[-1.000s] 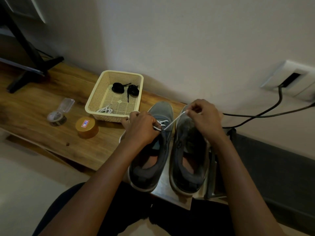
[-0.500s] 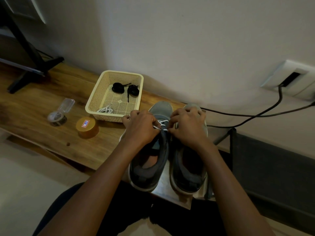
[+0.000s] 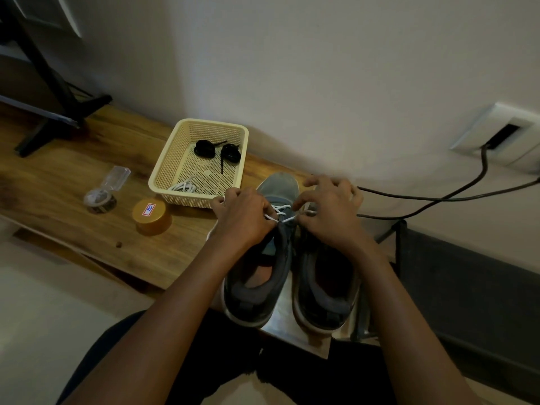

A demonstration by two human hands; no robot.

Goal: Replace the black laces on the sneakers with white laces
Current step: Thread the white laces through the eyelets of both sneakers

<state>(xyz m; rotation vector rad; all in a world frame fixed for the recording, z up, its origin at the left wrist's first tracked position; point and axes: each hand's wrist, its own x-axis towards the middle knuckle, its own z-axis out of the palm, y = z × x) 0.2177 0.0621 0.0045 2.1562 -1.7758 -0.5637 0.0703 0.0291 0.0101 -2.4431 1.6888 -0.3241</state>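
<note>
Person's left hand [image 3: 245,222] pinching white lace [image 3: 281,212] over left grey sneaker [image 3: 279,185], right hand [image 3: 331,213] fingers splayed beside it, its hold on the lace unclear, black laces [image 3: 204,148] in basket [image 3: 195,200]

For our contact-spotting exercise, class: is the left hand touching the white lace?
Touching. The head view shows the left hand pinching the white lace between its fingertips, with no gap.
</note>
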